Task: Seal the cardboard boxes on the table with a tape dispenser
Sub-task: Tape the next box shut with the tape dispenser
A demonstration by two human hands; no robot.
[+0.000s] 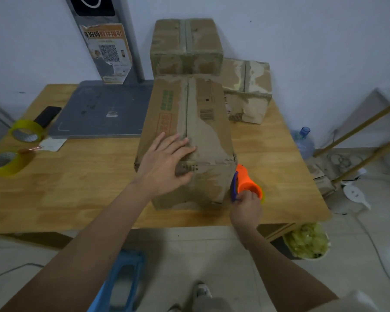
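**Left hand flat on box, right hand w/ tape dispenser at its near corner**

Big cardboard box [187, 140] sits mid-worktop [66, 188], long axis running away from the person, top flaps closed w/ a centre seam. Left hand [164, 163] lies on the near end of the top, fingers straight and spread, thumb over the near edge; it presses, grips nothing. Right hand [245, 210] has fingers curled round the orange tape dispenser [245, 183], which is at the box's near right corner, purple blade side toward the cardboard; can't tell if touching. Two smaller boxes behind: one [186, 46] at the far end of the big box, appears raised, another [248, 91] to the right of it on the worktop. Left side of worktop: two yellowish tape rolls [26, 130], a dark phone [47, 115], a grey board [102, 109].
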